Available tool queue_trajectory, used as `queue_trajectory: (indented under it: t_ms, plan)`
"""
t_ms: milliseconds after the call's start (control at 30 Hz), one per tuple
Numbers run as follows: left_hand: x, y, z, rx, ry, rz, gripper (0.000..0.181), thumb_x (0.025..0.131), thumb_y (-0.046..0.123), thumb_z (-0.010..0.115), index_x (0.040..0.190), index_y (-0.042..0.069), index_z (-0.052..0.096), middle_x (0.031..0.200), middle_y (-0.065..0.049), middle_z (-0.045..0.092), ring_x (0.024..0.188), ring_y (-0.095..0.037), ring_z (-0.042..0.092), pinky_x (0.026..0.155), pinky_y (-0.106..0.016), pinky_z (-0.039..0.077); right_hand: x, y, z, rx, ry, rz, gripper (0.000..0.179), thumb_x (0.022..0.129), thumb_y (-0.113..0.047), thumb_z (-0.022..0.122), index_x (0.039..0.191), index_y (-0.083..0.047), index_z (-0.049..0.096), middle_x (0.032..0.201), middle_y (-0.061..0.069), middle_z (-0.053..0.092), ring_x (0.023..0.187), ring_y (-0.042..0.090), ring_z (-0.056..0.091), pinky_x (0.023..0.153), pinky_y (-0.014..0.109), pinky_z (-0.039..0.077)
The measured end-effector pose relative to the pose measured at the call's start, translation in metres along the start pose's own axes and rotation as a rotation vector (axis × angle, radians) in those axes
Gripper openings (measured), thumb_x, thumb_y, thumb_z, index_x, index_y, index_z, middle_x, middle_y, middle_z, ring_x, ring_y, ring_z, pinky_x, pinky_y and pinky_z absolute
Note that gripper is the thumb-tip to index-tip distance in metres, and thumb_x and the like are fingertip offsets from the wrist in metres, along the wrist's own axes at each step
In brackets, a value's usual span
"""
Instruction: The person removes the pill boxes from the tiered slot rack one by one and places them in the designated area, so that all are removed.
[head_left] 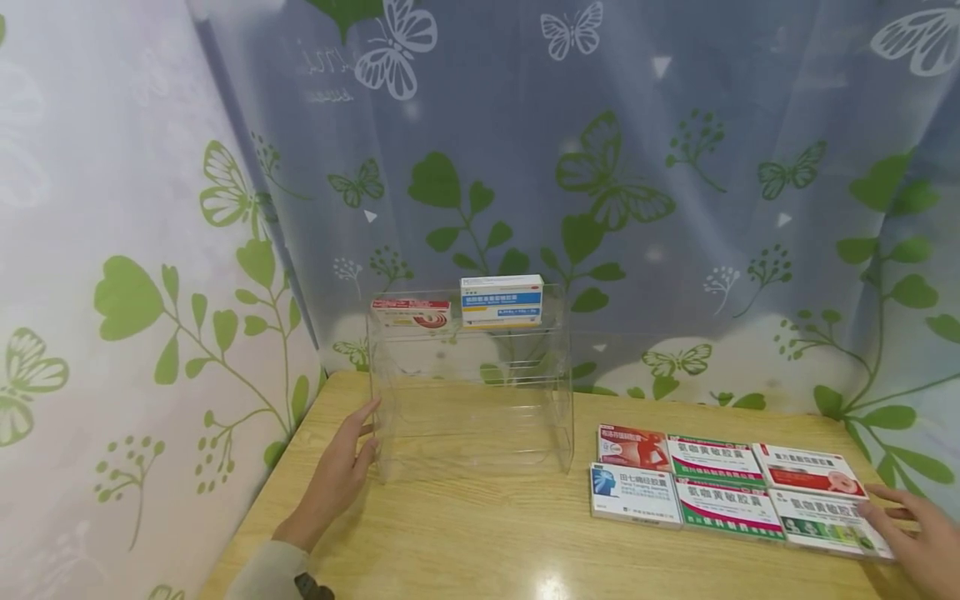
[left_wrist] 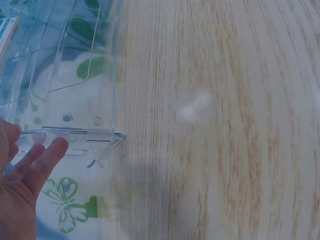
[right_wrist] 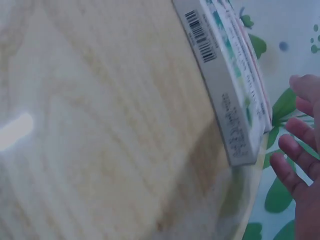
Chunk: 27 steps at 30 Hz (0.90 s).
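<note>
One clear stand (head_left: 480, 408) has one red and white box (head_left: 412, 317) on the left and one blue and white box (head_left: 501, 302) on the right, so that makes two. Six more lie on one wooden table (head_left: 495, 542): three in the far row (head_left: 716, 460) and three in the near row (head_left: 729, 508). That is eight boxes altogether. There are two hands: one left hand (head_left: 337, 468) and one right hand (head_left: 921, 535).
</note>
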<state>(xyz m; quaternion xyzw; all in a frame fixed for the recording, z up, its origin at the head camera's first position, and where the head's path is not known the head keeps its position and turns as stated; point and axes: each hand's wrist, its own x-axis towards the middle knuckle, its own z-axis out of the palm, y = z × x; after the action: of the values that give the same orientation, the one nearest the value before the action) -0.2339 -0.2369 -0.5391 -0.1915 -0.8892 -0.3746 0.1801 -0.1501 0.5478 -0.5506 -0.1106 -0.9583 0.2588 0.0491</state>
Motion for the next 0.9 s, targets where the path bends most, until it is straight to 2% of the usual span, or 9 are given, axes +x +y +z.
queue_trajectory:
  t_ms: [233, 300, 367, 467, 567, 700, 800, 833, 900]
  plan:
    - [-0.001, 0.0, -0.001, 0.003, 0.009, 0.005, 0.067, 0.109, -0.005, 0.059, 0.169, 0.009, 0.035, 0.157, -0.029, 0.051, 0.124, -0.048, 0.069, 0.083, -0.041, 0.07, 0.014, -0.045, -0.006, -0.014, 0.102, -0.089, 0.061, 0.114, -0.033, 0.059, 0.142, 0.021, 0.051, 0.134, 0.047, 0.052, 0.108, 0.059, 0.059, 0.079, 0.066, 0.062]
    - [-0.002, 0.0, -0.002, 0.006, 0.011, 0.006, 0.067, 0.109, -0.006, 0.059, 0.169, 0.009, 0.035, 0.157, -0.029, 0.051, 0.124, -0.048, 0.069, 0.083, -0.04, 0.07, 0.019, -0.062, -0.007, -0.017, 0.116, -0.135, 0.059, 0.113, -0.034, 0.062, 0.143, 0.016, 0.054, 0.134, 0.044, 0.056, 0.109, 0.056, 0.061, 0.076, 0.053, 0.065]
    - [-0.002, -0.001, -0.002, 0.007, 0.014, 0.007, 0.067, 0.108, -0.006, 0.059, 0.169, 0.008, 0.035, 0.157, -0.03, 0.051, 0.123, -0.048, 0.069, 0.083, -0.04, 0.07, 0.025, -0.078, -0.006, 0.001, 0.126, -0.198, 0.055, 0.112, -0.033, 0.064, 0.144, 0.012, 0.057, 0.135, 0.04, 0.058, 0.108, 0.052, 0.063, 0.072, 0.034, 0.064]
    - [-0.003, -0.001, -0.002, 0.018, 0.013, 0.013, 0.067, 0.108, -0.006, 0.059, 0.169, 0.008, 0.035, 0.156, -0.03, 0.051, 0.123, -0.048, 0.07, 0.083, -0.041, 0.07, 0.034, -0.103, -0.005, 0.04, 0.12, -0.273, 0.053, 0.111, -0.034, 0.066, 0.146, 0.005, 0.06, 0.135, 0.033, 0.062, 0.107, 0.012, 0.064, 0.066, 0.01, 0.049]
    - [-0.003, 0.0, -0.002, 0.02, 0.017, 0.011, 0.067, 0.108, -0.006, 0.059, 0.169, 0.008, 0.035, 0.157, -0.029, 0.052, 0.123, -0.048, 0.07, 0.083, -0.042, 0.07, 0.044, -0.129, -0.005, 0.07, 0.117, -0.328, 0.051, 0.111, -0.035, 0.067, 0.148, 0.0, 0.061, 0.137, 0.028, 0.063, 0.103, -0.015, 0.049, 0.07, 0.006, 0.047]
    - [-0.001, 0.0, -0.001, 0.014, 0.016, 0.014, 0.067, 0.108, -0.006, 0.059, 0.169, 0.007, 0.035, 0.158, -0.03, 0.051, 0.124, -0.049, 0.069, 0.084, -0.044, 0.07, 0.054, -0.165, -0.005, 0.095, 0.13, -0.385, 0.05, 0.111, -0.034, 0.066, 0.15, -0.004, 0.061, 0.141, 0.026, 0.063, 0.107, -0.006, 0.056, 0.079, 0.018, 0.056]
    - [0.0, 0.001, -0.001, 0.004, 0.009, 0.012, 0.067, 0.108, -0.007, 0.059, 0.169, 0.007, 0.035, 0.158, -0.03, 0.05, 0.125, -0.05, 0.069, 0.085, -0.044, 0.07, 0.061, -0.192, -0.006, 0.136, 0.133, -0.422, 0.049, 0.111, -0.033, 0.067, 0.151, -0.006, 0.061, 0.142, 0.023, 0.064, 0.108, -0.002, 0.059, 0.083, 0.015, 0.055]
    - [0.0, 0.001, -0.001, 0.001, 0.006, 0.009, 0.067, 0.108, -0.007, 0.059, 0.169, 0.007, 0.034, 0.159, -0.03, 0.049, 0.125, -0.05, 0.068, 0.085, -0.044, 0.07, 0.063, -0.201, -0.006, 0.153, 0.132, -0.432, 0.048, 0.111, -0.033, 0.067, 0.151, -0.007, 0.062, 0.141, 0.021, 0.065, 0.107, -0.006, 0.057, 0.081, 0.007, 0.051]
    - [0.001, 0.001, -0.001, 0.0, 0.0, 0.003, 0.067, 0.108, -0.007, 0.059, 0.169, 0.007, 0.034, 0.159, -0.03, 0.049, 0.125, -0.05, 0.068, 0.085, -0.044, 0.07, 0.067, -0.221, -0.007, 0.192, 0.112, -0.449, 0.048, 0.111, -0.032, 0.067, 0.153, -0.008, 0.061, 0.14, 0.021, 0.066, 0.111, 0.003, 0.065, 0.081, 0.004, 0.049]
